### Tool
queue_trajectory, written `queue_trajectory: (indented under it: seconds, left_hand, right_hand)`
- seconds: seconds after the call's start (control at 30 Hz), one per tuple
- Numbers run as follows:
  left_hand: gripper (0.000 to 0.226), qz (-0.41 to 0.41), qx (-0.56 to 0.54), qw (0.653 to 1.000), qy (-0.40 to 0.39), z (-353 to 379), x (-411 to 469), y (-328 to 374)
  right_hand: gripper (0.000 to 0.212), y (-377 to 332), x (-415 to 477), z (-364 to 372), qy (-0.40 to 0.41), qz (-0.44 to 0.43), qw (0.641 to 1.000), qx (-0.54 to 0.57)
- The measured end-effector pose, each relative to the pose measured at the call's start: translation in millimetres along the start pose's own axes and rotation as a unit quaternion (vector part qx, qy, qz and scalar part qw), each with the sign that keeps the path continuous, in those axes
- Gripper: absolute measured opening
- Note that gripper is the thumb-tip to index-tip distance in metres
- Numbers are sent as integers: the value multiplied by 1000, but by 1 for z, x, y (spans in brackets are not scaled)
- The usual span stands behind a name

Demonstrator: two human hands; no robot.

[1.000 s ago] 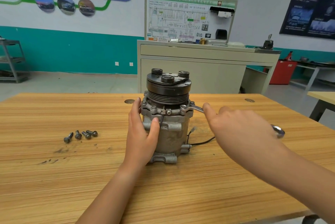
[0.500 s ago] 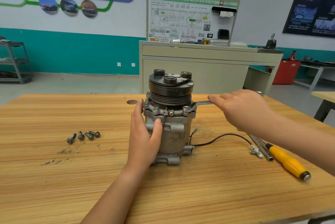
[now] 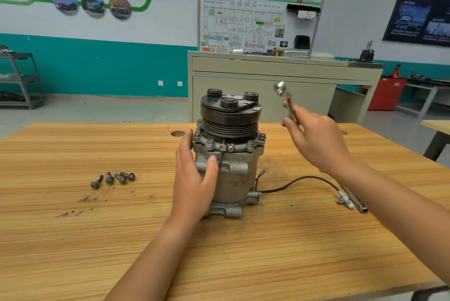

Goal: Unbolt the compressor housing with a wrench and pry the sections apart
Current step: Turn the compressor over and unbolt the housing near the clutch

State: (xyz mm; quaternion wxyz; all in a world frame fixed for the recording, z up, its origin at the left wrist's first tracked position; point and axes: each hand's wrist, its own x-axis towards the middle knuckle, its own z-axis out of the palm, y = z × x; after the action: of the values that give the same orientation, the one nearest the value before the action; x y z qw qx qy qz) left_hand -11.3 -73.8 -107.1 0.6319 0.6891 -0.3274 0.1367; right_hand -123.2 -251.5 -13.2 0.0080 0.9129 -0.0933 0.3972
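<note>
Head view: wooden desk [image 3: 73, 239] carrying upright compressor [image 3: 233, 174] at centre; left grip [image 3: 194, 178] wrapped round its left side, thumb on front; right grip [image 3: 316, 139] up beside it, pinching wrench [image 3: 287, 100] clear of compressor; four loose bolts [image 3: 113, 178] lying well left.

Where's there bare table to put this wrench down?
Best: the table front, between your forearms, before the compressor. Also the left front corner, nearer than the bolts. Crowded: right of the compressor, where the cable, its plug and a tool shaft lie.
</note>
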Motion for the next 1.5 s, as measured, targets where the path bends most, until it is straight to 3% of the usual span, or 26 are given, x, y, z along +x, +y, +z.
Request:
queue_trajectory:
  seconds: [0.1,0.2,0.4,0.9,1.23,1.5]
  left_hand:
    - [62,2,-2,1000,1,0,-1,1]
    - [63,-2,-2,1000,3,1,0,0]
    - [63,-1,-1,1000,6,1,1,1]
    - [63,3,-2,1000,9,1,1,-2]
    - [63,5,-11,1000,8,2,1,-2]
    - [53,28,-12,999,14,4,0,-6]
  right_hand:
    - [41,-3,-19,-24,-11,-9,999,31]
    - [40,-5,-35,-45,-36,-72,996,-35]
    - [46,-8,-41,-49,-147,-48,980,-127]
    - [45,-18,-34,-40,-179,-40,968,-171]
    - [54,-42,-30,-47,-198,-21,936,-290]
    - [51,-68,-27,-58,-269,-24,907,-324]
